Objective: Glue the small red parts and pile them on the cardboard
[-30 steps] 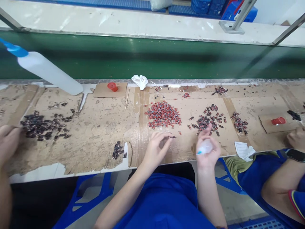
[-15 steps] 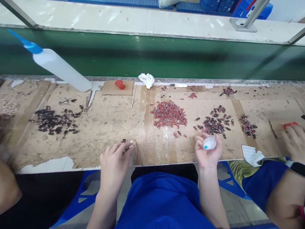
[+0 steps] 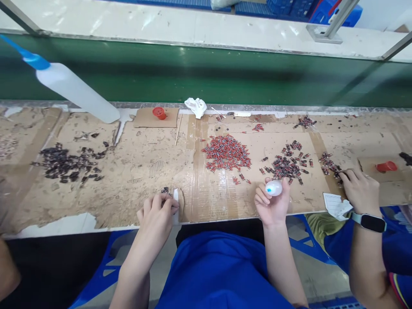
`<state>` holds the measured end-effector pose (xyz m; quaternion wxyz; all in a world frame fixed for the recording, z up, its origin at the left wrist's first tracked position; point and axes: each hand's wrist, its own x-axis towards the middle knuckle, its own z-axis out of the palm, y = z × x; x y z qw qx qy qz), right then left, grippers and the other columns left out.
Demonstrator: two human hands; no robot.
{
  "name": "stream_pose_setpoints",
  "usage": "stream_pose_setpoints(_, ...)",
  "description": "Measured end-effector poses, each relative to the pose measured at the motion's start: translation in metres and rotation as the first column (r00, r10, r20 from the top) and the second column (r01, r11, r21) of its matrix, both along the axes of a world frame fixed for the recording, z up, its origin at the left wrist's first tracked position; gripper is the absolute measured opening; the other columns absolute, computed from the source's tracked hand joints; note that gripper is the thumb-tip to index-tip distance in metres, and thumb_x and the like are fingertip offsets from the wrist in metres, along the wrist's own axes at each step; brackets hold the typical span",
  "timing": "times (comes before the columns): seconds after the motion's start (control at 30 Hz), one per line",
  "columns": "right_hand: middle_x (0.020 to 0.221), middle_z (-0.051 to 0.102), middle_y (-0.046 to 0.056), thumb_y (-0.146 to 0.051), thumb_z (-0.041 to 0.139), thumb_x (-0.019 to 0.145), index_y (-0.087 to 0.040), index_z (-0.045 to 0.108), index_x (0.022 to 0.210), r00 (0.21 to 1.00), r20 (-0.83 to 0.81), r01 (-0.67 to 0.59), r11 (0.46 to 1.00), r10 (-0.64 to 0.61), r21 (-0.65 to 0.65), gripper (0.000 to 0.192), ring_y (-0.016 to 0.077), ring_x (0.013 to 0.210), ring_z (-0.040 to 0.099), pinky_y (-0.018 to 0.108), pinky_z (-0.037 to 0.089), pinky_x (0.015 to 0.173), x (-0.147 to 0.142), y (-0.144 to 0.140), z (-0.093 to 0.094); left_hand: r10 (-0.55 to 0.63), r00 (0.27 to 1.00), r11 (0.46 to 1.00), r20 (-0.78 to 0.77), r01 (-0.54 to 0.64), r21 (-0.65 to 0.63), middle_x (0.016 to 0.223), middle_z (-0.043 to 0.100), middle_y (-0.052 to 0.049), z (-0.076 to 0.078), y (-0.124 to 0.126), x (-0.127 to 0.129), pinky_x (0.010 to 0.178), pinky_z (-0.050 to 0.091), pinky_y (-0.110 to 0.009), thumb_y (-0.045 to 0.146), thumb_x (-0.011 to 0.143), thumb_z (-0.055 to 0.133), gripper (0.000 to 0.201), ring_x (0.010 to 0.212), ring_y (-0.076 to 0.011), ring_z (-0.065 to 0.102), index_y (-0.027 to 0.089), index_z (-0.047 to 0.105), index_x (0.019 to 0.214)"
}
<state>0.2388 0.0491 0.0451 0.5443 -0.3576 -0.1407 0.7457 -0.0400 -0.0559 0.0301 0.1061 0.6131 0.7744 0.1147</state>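
Hands are well apart. Right hand has its fingers curled round a small bottle, blue tip toward the wearer, held over the near part of the table. Left hand is down at the near table edge, fingers bunched at a small dark pile; the fingers hide the contact, so can't tell if it's pinching a part.

Red pile lies between the hands, farther back, with a few loose parts at its near side. Mixed pile is just beyond the right hand.

Further out: stick beside the pad, red cup on that pad, crumpled tissue right of them. Big bottle at back left, black pile in front of it. Right side: co-worker's hand at another pile, watch on the wrist, torn paper nearby, second cup past the hand. Green strip runs behind the table.
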Motion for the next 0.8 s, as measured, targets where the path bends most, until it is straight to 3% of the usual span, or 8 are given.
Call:
stream_pose_setpoints(0.1, 0.045, 0.042, -0.009, -0.053, 0.078, 0.067, -0.021, 0.067, 0.073, 0.997, 0.053, 0.05, 0.999, -0.051, 0.018, 0.034, 0.0049, 0.037, 0.033, 0.017, 0.028, 0.036, 0.0, -0.001, -0.001, -0.067, 0.997, 0.998, 0.048, 0.068, -0.019, 0.098, 0.068, -0.01, 0.0, 0.004, -0.001, 0.069, 0.033, -0.038, 0.024, 0.091, 0.047, 0.025, 0.093, -0.0283, 0.052, 0.023, 0.067, 0.076)
stream_pose_setpoints(0.23, 0.053, 0.052, -0.006, -0.047, 0.08, 0.065, -0.021, 0.065, 0.07, 0.985, 0.104, 0.133, 0.991, -0.135, 0.027, 0.031, 0.006, 0.041, 0.037, 0.02, 0.03, 0.037, -0.002, -0.002, -0.003, -0.025, 0.994, 1.0, 0.102, 0.027, -0.011, 0.09, 0.071, -0.007, 0.005, 0.013, -0.005, 0.071, 0.035, -0.039, 0.024, 0.091, 0.045, 0.026, 0.089, -0.0283, 0.056, 0.025, 0.066, 0.077)
stream_pose_setpoints(0.33, 0.061, 0.061, -0.003, -0.043, 0.083, 0.062, -0.021, 0.065, 0.069, 0.975, 0.113, 0.192, 0.981, -0.193, 0.02, 0.029, 0.0061, 0.042, 0.039, 0.021, 0.03, 0.037, -0.005, -0.003, -0.004, 0.032, 0.992, 0.998, 0.124, -0.039, 0.056, 0.095, 0.071, -0.007, 0.01, 0.012, -0.019, 0.073, 0.039, -0.041, 0.028, 0.092, 0.043, 0.024, 0.09, -0.0295, 0.059, 0.027, 0.067, 0.089)
stream_pose_setpoints(0.43, 0.062, 0.064, -0.003, -0.04, 0.086, 0.057, -0.021, 0.066, 0.067, 0.97, 0.11, 0.22, 0.975, -0.217, -0.011, 0.029, 0.0056, 0.042, 0.04, 0.021, 0.031, 0.038, -0.008, -0.002, -0.006, 0.16, 0.979, 0.974, 0.124, -0.177, 0.139, 0.098, 0.07, -0.009, 0.015, 0.01, -0.032, 0.077, 0.044, -0.042, 0.036, 0.091, 0.046, 0.024, 0.093, -0.031, 0.061, 0.025, 0.067, 0.093)
stream_pose_setpoints(0.5, 0.062, 0.065, -0.003, -0.041, 0.085, 0.056, -0.021, 0.066, 0.066, 0.969, 0.116, 0.221, 0.975, -0.216, -0.028, 0.029, 0.0057, 0.042, 0.04, 0.021, 0.031, 0.038, -0.01, -0.001, -0.007, 0.227, 0.963, 0.961, 0.148, -0.246, 0.126, 0.098, 0.07, -0.01, 0.016, 0.011, -0.032, 0.078, 0.047, -0.041, 0.044, 0.088, 0.051, 0.026, 0.093, -0.0312, 0.062, 0.024, 0.067, 0.093)
stream_pose_setpoints(0.67, 0.061, 0.066, -0.001, -0.043, 0.082, 0.06, -0.02, 0.067, 0.066, 0.968, 0.181, 0.175, 0.984, -0.176, 0.021, 0.028, 0.006, 0.042, 0.041, 0.022, 0.032, 0.038, -0.015, 0.0, -0.009, 0.293, 0.935, 0.952, 0.201, -0.305, 0.03, 0.091, 0.071, -0.008, 0.007, 0.029, -0.017, 0.069, 0.05, -0.036, 0.047, 0.082, 0.057, 0.027, 0.077, -0.0254, 0.066, 0.022, 0.068, 0.084)
stream_pose_setpoints(0.8, 0.063, 0.066, -0.002, -0.043, 0.082, 0.059, -0.02, 0.066, 0.065, 0.957, 0.229, 0.174, 0.984, -0.18, 0.047, 0.029, 0.0055, 0.042, 0.042, 0.02, 0.032, 0.038, -0.018, 0.0, -0.009, 0.218, 0.955, 0.973, 0.202, -0.229, 0.035, 0.091, 0.07, -0.007, -0.001, 0.042, -0.015, 0.067, 0.05, -0.035, 0.035, 0.083, 0.051, 0.019, 0.074, -0.0236, 0.066, 0.022, 0.065, 0.082)
